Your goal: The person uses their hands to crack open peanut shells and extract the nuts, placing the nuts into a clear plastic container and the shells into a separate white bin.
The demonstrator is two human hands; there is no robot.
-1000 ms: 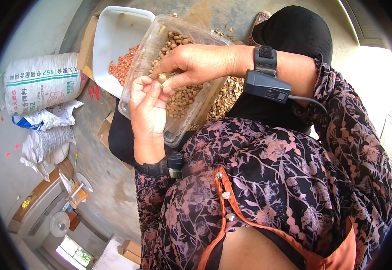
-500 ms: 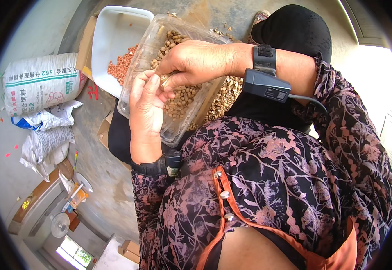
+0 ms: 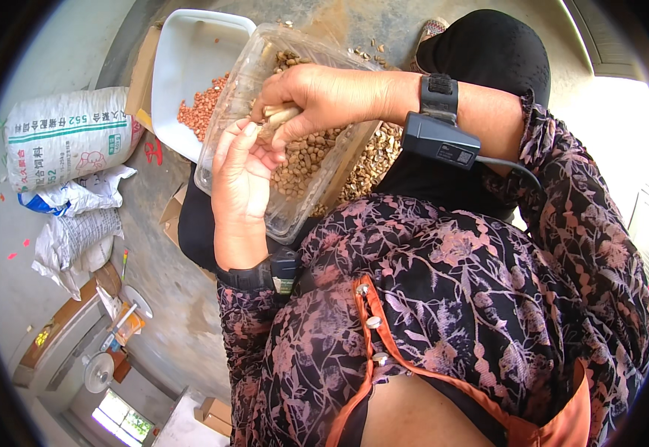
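Both hands meet above a clear plastic tray [image 3: 224, 160] that holds unshelled peanuts [image 3: 306, 167]. My right hand [image 3: 328, 97] reaches in from the right, its fingers curled around a pale peanut shell [image 3: 282, 113]. Against its fingertips, the thumb and fingers of my left hand [image 3: 241, 167] are pinched together. Whatever sits between the left fingertips is too small and covered to make out. Just beyond the tray's left side, a white plastic bin [image 3: 171, 71] contains reddish shelled peanuts [image 3: 203, 108].
Empty shells [image 3: 373, 160] lie heaped right of the tray, and more are scattered on the floor beyond it. A cardboard box [image 3: 144, 78] stands beside the bin. Stuffed white sacks [image 3: 71, 141] rest at the left. My black-clad knee [image 3: 488, 59] rises at the far right.
My right fingers have loosened and shifted slightly, so that the pale shell in them now shows. The left hand has barely moved; the tray and bin are where they were.
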